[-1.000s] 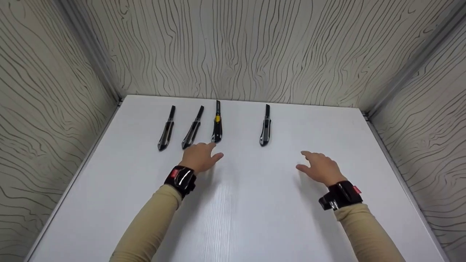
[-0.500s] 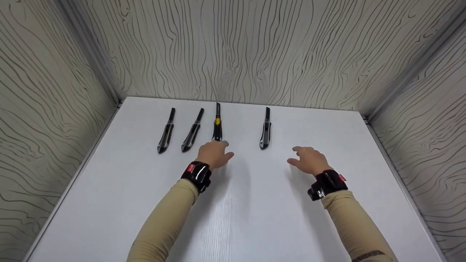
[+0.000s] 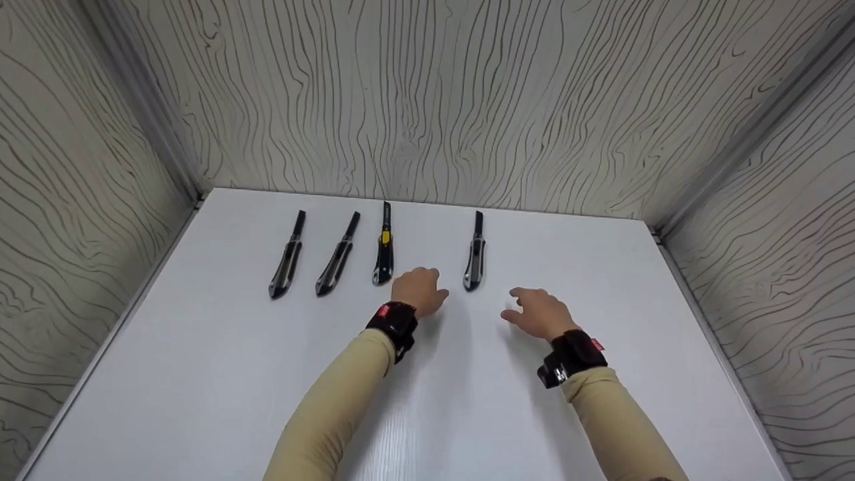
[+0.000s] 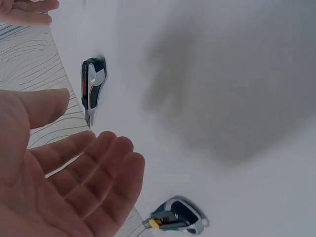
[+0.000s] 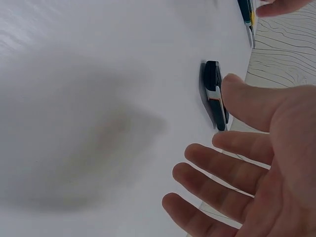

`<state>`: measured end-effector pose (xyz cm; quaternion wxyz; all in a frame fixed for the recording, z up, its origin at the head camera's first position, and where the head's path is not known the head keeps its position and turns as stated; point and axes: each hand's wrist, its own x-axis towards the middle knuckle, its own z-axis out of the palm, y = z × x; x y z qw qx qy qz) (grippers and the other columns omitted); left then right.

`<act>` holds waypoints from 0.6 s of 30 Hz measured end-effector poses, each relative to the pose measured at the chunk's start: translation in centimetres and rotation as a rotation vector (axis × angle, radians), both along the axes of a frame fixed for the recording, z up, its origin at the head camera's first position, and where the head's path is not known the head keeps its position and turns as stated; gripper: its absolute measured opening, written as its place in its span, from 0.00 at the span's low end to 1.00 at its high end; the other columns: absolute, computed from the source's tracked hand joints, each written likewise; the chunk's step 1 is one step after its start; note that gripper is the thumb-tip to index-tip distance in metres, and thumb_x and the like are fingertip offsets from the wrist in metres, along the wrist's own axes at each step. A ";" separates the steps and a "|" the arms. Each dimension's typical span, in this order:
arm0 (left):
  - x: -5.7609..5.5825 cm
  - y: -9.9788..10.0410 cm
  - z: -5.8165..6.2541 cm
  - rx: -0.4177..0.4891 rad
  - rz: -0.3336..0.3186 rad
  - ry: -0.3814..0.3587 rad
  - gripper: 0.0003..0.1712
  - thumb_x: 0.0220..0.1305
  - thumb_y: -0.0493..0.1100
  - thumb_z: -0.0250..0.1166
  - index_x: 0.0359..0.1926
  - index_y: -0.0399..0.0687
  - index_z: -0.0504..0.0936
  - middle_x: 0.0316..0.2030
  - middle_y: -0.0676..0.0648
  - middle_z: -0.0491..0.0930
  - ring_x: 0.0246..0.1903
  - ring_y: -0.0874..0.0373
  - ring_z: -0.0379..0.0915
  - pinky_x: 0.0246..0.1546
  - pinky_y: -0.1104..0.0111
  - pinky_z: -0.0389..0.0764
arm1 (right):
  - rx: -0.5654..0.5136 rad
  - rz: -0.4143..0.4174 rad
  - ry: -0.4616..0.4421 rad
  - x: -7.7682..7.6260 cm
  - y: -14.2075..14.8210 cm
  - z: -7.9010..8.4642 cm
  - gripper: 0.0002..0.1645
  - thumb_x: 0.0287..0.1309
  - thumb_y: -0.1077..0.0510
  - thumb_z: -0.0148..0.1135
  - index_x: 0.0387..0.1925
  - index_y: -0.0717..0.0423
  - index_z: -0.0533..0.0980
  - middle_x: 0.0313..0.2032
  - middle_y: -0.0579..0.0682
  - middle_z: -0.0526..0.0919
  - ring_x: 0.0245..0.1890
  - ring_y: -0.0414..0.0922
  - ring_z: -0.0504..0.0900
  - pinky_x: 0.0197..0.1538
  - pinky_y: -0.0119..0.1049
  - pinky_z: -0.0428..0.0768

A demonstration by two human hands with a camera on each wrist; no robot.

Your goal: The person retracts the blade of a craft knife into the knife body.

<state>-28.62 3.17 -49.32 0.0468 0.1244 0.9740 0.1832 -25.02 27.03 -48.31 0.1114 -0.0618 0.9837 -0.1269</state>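
Several utility knives lie apart on the white table, blades toward the back wall. Two dark grey ones, the far-left knife (image 3: 286, 268) and its neighbour (image 3: 334, 267), slant slightly. A black utility knife with a yellow slider (image 3: 383, 255) comes next to them, and a grey-black utility knife (image 3: 474, 262) lies to its right. My left hand (image 3: 419, 292) hovers just right of the yellow-slider knife, palm bare in the left wrist view. My right hand (image 3: 538, 312) hovers right of the grey-black knife, fingers relaxed and holding nothing.
The white table (image 3: 200, 374) ends at a wood-patterned back wall (image 3: 427, 100), with side walls at left and right. Black wrist straps (image 3: 394, 325) sit on both wrists, over beige sleeves. Both hands cast shadows on the tabletop.
My left hand has moved right, from near the second knife past the yellow-slider knife. My right hand has moved left toward the grey-black knife. The knives stay where they lay; the head view shifted slightly.
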 end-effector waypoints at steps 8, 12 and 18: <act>-2.2 4.4 -2.9 -0.018 0.060 -0.026 0.23 0.64 0.58 0.62 0.43 0.43 0.83 0.38 0.45 0.82 0.33 0.53 0.78 0.33 0.61 0.83 | -0.010 -0.022 0.000 0.5 -0.1 -0.7 0.32 0.62 0.48 0.61 0.61 0.63 0.73 0.53 0.62 0.82 0.54 0.59 0.80 0.54 0.56 0.79; -2.8 6.0 -3.7 -0.030 0.104 -0.012 0.23 0.63 0.60 0.63 0.42 0.44 0.83 0.39 0.46 0.81 0.37 0.54 0.78 0.35 0.62 0.83 | -0.008 -0.031 0.013 0.6 0.1 -0.6 0.32 0.62 0.47 0.61 0.62 0.62 0.72 0.57 0.63 0.79 0.58 0.60 0.77 0.58 0.58 0.77; -3.3 7.8 -5.0 -0.067 0.117 0.041 0.27 0.60 0.63 0.65 0.45 0.45 0.83 0.43 0.46 0.80 0.41 0.54 0.78 0.38 0.62 0.83 | -0.024 -0.030 0.018 0.9 0.3 -0.9 0.34 0.62 0.46 0.61 0.64 0.61 0.70 0.58 0.63 0.79 0.59 0.60 0.77 0.58 0.58 0.77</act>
